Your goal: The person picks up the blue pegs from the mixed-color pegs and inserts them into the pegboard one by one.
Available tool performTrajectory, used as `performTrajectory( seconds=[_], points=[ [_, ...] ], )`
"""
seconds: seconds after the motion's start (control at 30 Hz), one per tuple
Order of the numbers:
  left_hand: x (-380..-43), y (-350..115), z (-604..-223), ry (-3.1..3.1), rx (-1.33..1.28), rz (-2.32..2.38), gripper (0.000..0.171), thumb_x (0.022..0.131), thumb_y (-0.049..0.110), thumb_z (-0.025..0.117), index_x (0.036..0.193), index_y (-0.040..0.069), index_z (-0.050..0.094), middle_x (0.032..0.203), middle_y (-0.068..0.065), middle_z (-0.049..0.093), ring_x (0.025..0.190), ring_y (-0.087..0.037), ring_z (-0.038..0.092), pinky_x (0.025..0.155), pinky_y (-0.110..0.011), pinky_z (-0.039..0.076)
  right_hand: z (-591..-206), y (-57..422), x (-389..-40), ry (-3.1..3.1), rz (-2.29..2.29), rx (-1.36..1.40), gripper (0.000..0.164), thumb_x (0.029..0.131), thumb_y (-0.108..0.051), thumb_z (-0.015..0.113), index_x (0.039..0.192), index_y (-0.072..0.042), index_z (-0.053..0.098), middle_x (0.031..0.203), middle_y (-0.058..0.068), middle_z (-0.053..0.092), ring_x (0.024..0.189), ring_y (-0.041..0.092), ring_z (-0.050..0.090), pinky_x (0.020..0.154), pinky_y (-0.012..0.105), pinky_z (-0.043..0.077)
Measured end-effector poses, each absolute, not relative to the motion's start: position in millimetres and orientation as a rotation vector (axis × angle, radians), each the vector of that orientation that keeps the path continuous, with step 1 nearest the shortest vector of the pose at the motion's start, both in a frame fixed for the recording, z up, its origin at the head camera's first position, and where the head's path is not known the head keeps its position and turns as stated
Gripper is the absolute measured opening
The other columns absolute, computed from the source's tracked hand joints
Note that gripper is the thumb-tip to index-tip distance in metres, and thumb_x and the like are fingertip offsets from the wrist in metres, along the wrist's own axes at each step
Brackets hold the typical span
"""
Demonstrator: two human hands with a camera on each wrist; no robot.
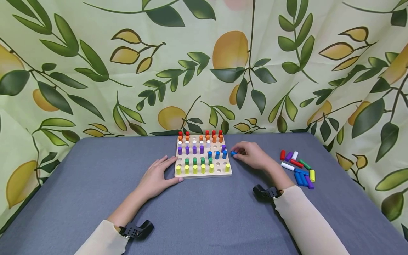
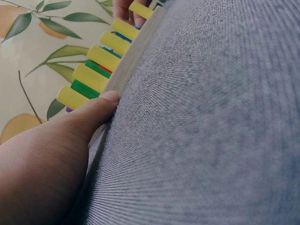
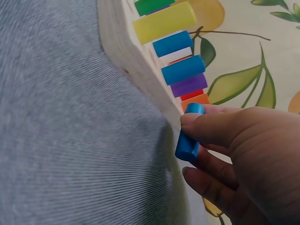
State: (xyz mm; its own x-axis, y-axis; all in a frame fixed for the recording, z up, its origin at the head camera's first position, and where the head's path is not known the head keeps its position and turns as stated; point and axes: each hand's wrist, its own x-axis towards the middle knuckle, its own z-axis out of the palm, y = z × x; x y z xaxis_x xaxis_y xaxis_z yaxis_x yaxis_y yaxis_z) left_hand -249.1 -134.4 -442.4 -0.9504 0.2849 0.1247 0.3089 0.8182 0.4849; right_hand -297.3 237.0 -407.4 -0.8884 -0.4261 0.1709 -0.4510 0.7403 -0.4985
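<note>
The right hand (image 1: 251,154) pinches a blue cylindrical peg (image 3: 188,144) just beside the wooden pegboard (image 1: 204,175); the left hand (image 1: 157,177), fingers spread, touches its opposite edge. A loose pinch might drop it; a careless knuckle might jolt the standing pegs (image 1: 194,150).

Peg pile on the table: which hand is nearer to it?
The right. The right hand pinches a blue peg right of the board, left of the pile and apart from it; the left hand touches the board's left edge, across the board from the pile.
</note>
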Motion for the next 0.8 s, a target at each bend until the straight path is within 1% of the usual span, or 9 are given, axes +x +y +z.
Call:
performTrajectory(
  seconds=[0.23, 0.47, 0.57, 0.7, 0.8],
  points=[
    [-248, -135, -443, -2.937, -0.498, -0.811, 0.082, 0.084, 0.054, 0.077, 0.153, 0.021, 0.048, 0.156, -0.010, 0.049, 0.150, -0.042, 0.036, 0.117, -0.068, 0.030, -397, 236, -295, -2.845, 0.874, 0.702, 0.016, 0.094, -0.009, 0.071, 0.109, -0.006, 0.072, 0.099, 0.006, 0.073, 0.090, 0.018, 0.066, 0.083, 0.041, 0.057],
    [-248, -136, -442, -2.941, -0.493, -0.812, 0.081, 0.084, 0.054, 0.077, 0.152, 0.021, 0.048, 0.156, -0.010, 0.049, 0.150, -0.043, 0.036, 0.116, -0.069, 0.031, -376, 226, -292, -2.794, 0.887, 0.747, 0.020, 0.094, -0.008, 0.070, 0.113, -0.004, 0.070, 0.103, 0.008, 0.073, 0.092, 0.020, 0.066, 0.085, 0.043, 0.058],
    [-248, -135, -441, -2.946, -0.482, -0.806, 0.081, 0.084, 0.054, 0.077, 0.152, 0.022, 0.049, 0.157, -0.017, 0.046, 0.148, -0.047, 0.036, 0.115, -0.070, 0.032, -365, 221, -291, -2.766, 0.887, 0.756, 0.020, 0.094, -0.007, 0.069, 0.113, -0.003, 0.069, 0.102, 0.009, 0.073, 0.091, 0.020, 0.067, 0.083, 0.042, 0.059],
    [-248, -134, -441, -2.964, -0.458, -0.796, 0.080, 0.084, 0.055, 0.077, 0.152, 0.024, 0.049, 0.157, -0.026, 0.041, 0.145, -0.054, 0.036, 0.112, -0.072, 0.034, -349, 215, -291, -2.750, 0.908, 0.762, 0.019, 0.094, -0.008, 0.070, 0.113, -0.005, 0.068, 0.104, 0.009, 0.072, 0.092, 0.020, 0.067, 0.083, 0.040, 0.059],
    [-247, -134, -440, -2.970, -0.457, -0.794, 0.079, 0.084, 0.054, 0.076, 0.152, 0.025, 0.049, 0.158, -0.027, 0.041, 0.145, -0.056, 0.035, 0.112, -0.072, 0.034, -339, 208, -292, -2.741, 0.938, 0.770, 0.019, 0.095, -0.009, 0.069, 0.113, -0.006, 0.068, 0.107, 0.009, 0.072, 0.095, 0.021, 0.068, 0.087, 0.042, 0.060]
  ],
)
